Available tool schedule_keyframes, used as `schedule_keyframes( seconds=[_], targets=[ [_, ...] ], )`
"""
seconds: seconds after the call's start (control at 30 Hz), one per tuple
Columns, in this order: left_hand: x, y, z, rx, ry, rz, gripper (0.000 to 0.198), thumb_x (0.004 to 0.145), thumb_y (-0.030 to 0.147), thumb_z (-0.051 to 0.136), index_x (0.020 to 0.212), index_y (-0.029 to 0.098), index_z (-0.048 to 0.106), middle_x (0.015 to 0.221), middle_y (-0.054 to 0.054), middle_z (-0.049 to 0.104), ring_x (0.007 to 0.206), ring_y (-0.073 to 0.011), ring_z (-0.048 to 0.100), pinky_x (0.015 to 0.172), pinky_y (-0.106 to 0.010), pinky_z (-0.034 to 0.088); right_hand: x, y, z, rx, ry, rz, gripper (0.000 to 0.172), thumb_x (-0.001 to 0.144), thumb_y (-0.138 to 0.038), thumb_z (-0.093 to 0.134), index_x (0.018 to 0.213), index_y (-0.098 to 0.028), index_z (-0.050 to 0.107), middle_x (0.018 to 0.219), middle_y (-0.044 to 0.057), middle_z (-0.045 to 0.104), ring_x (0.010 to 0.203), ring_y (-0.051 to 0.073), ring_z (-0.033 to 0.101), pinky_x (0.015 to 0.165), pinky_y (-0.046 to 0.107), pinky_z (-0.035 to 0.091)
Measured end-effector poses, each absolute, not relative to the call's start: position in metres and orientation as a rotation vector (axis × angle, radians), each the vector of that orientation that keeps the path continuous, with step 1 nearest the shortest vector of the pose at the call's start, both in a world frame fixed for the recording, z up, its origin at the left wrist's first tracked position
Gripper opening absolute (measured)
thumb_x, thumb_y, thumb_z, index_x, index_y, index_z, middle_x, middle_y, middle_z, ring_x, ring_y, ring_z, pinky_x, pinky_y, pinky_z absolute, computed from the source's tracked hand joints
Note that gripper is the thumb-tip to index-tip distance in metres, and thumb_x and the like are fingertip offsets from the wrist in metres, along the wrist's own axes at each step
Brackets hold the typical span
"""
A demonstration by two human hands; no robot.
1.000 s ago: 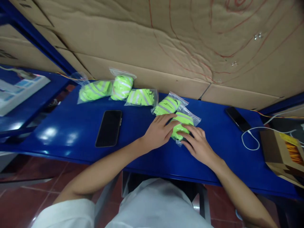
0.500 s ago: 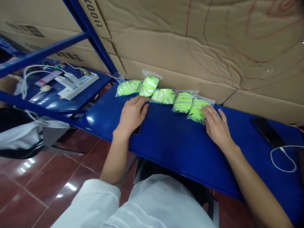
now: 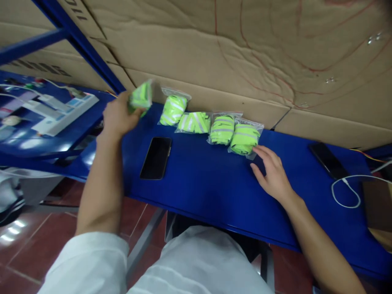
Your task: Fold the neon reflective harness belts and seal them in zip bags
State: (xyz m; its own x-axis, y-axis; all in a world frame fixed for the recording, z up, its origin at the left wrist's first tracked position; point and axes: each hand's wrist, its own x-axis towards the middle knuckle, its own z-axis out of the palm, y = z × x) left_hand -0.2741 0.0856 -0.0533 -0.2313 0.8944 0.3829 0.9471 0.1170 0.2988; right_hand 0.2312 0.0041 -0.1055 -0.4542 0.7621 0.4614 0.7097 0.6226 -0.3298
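Note:
My left hand [image 3: 118, 116] grips a clear bag of folded neon-yellow reflective straps [image 3: 141, 97], raised at the left by the cardboard wall and a little blurred. Along the back of the blue table [image 3: 196, 175] stand more such packets in a row: one upright packet [image 3: 174, 108], one lying flat [image 3: 194, 122], then a rolled packet [image 3: 222, 128] and another [image 3: 244, 139] at the right end. My right hand [image 3: 272, 175] is open beside that last packet, its thumb apart and its fingertips at the packet's lower right corner.
A phone [image 3: 156, 158] lies at the table's left part. Another phone [image 3: 328, 160], joined to a white cable [image 3: 346, 196], is at the right, near a brown box [image 3: 378, 208]. A white power strip [image 3: 65, 114] sits on the neighbouring table beyond the blue frame [image 3: 79, 47].
My left hand has moved left and lifted the leftmost packet, uncovering the phone. My right hand has drawn slightly back from the rightmost packet. The view has shifted right.

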Motion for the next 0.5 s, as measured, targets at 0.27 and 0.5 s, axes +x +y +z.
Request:
schedule_keyframes(
  seconds=[0.27,0.5],
  targets=[
    [-0.096,-0.019,-0.065,-2.375,-1.174,-0.837,0.052,0.093,0.021,0.063,0.144,0.027,0.053,0.14,-0.013,0.065,0.124,-0.0321,0.064,0.093,-0.048,0.055,0.217,-0.022,-0.091,-0.893,-1.853,1.27,0.026,0.105,-0.047,0.061,0.109,-0.022,0.067,0.088,0.002,0.072,0.075,0.013,0.07,0.066,0.025,0.057],
    [-0.03,-0.02,-0.094,-2.559,-1.239,-0.55,0.057,0.088,0.011,0.062,0.144,0.019,0.055,0.141,-0.024,0.061,0.126,-0.0398,0.062,0.097,-0.052,0.049,0.212,-0.01,-0.099,-1.152,-1.543,1.457,0.034,0.098,-0.054,0.069,0.1,-0.019,0.07,0.079,0.001,0.071,0.07,0.013,0.07,0.06,0.024,0.059]
  ],
)
